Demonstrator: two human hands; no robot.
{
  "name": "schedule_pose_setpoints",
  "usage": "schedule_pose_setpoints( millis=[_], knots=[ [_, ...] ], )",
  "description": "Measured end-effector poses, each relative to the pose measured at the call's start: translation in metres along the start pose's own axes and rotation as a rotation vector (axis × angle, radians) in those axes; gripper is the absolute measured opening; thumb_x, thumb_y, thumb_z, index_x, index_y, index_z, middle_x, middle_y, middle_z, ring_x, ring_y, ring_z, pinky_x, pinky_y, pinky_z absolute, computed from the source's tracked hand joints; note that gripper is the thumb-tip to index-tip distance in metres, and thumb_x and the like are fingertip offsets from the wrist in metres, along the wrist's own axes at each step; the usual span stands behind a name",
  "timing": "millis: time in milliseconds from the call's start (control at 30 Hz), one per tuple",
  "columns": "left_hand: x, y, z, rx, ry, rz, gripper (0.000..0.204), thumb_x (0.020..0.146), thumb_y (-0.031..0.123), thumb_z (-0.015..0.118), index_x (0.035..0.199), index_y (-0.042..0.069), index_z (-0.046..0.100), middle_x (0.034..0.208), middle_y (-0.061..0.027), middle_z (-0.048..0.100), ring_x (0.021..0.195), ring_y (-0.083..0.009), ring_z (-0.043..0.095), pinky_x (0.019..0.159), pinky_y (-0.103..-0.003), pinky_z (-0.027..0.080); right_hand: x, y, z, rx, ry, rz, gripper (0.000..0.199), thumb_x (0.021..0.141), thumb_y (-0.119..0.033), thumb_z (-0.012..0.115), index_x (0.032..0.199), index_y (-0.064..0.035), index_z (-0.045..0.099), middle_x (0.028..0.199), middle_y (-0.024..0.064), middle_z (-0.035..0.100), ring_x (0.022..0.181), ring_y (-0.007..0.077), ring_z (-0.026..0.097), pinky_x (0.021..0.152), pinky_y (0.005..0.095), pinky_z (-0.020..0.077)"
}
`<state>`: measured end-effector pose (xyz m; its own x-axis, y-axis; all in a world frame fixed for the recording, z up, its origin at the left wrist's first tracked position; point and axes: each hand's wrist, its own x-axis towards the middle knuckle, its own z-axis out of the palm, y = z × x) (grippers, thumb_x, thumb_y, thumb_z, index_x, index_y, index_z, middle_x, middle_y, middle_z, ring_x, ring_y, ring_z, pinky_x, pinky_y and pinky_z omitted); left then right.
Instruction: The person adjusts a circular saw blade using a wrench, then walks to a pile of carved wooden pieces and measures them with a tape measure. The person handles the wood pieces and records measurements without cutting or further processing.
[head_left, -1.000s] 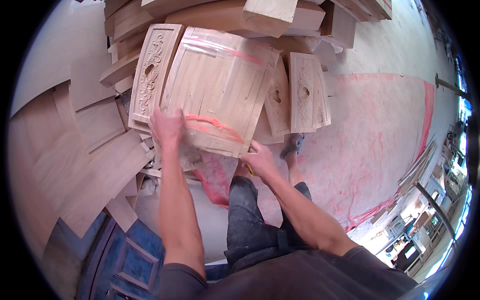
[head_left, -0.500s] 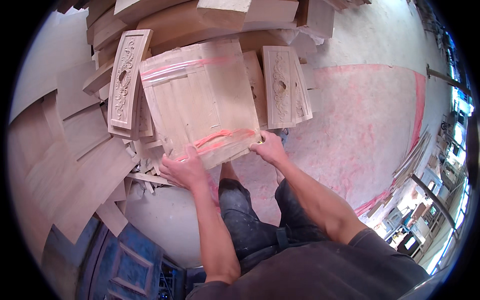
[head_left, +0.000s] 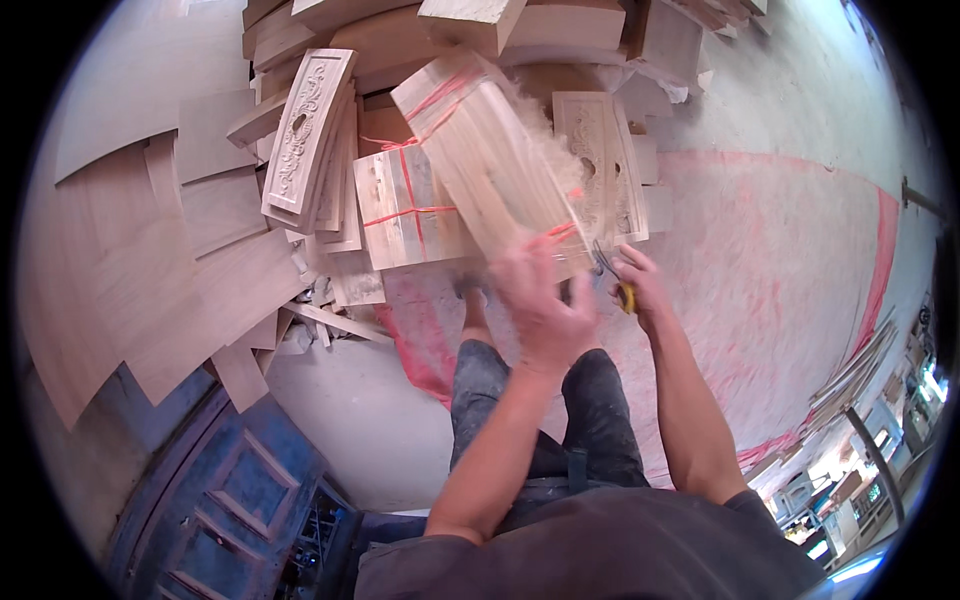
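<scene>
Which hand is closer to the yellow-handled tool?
The right one. The right hand is holding the yellow-handled tool; the left hand is off to its left, by the wood bundle's near end.

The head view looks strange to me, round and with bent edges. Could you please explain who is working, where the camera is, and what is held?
There is no robot: a person works with bare hands. A wide fisheye camera on the head looks down, so straight edges bend near the rim. The right hand holds a tool with a yellow handle. The left hand is blurred, by the near end of a tilted wooden bundle with red ties; whether it grips cannot be told. To the left of that is a smaller red-tied bundle, and carved wooden panels stand on both sides, above a pale, pink-stained floor.
</scene>
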<state>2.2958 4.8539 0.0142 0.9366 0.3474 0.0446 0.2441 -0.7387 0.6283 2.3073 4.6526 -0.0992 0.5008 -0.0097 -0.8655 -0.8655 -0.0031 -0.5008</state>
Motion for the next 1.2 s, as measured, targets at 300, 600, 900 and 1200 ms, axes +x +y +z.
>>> schedule_pose_setpoints(
  millis=[300,600,900,1200],
  knots=[
    [0.074,-0.12,0.016,-0.751,-0.022,-0.757,0.073,0.085,0.026,0.084,0.136,-0.011,0.049,0.132,-0.0236,0.061,0.12,-0.0294,0.062,0.102,-0.039,0.051,-0.047,-0.057,0.063,-0.371,-0.321,-0.148,0.074,0.085,-0.016,0.073,0.153,-0.0043,0.048,0.14,0.0201,0.062,0.092,0.0219,0.069,0.085,0.0334,0.0555],
    [0.06,-0.156,0.009,-1.189,-0.182,-0.857,0.069,0.087,0.021,0.081,0.143,-0.003,0.049,0.129,-0.0149,0.064,0.118,-0.0265,0.063,0.103,-0.04,0.05,-0.066,-0.037,0.117,-0.737,-0.14,-0.548,0.076,0.078,-0.012,0.073,0.149,-0.0005,0.048,0.137,0.0273,0.061,0.128,0.0425,0.059,0.107,0.0443,0.0475],
    [0.047,-0.143,-0.046,-0.907,-0.337,-0.81,0.101,0.078,0.033,0.085,0.155,-0.005,0.033,0.143,-0.0233,0.056,0.133,-0.0307,0.054,0.113,-0.041,0.042,-0.116,0.02,0.131,-0.768,-0.079,-0.434,0.085,0.073,-0.013,0.077,0.151,0.0021,0.046,0.122,0.0237,0.067,0.105,0.0306,0.065,0.093,0.0387,0.0524],
    [0.009,-0.034,0.034,-0.672,-0.656,-0.433,0.104,0.081,0.043,0.077,0.158,-0.007,0.028,0.166,-0.0353,0.017,0.157,-0.0441,0.013,0.127,-0.046,0.019,-0.068,-0.034,0.038,-0.427,0.213,-0.103,0.05,0.084,-0.006,0.07,0.133,-0.0031,0.061,0.091,0.0048,0.067,0.068,0.0115,0.064,0.057,0.0263,0.0523]
  ],
)
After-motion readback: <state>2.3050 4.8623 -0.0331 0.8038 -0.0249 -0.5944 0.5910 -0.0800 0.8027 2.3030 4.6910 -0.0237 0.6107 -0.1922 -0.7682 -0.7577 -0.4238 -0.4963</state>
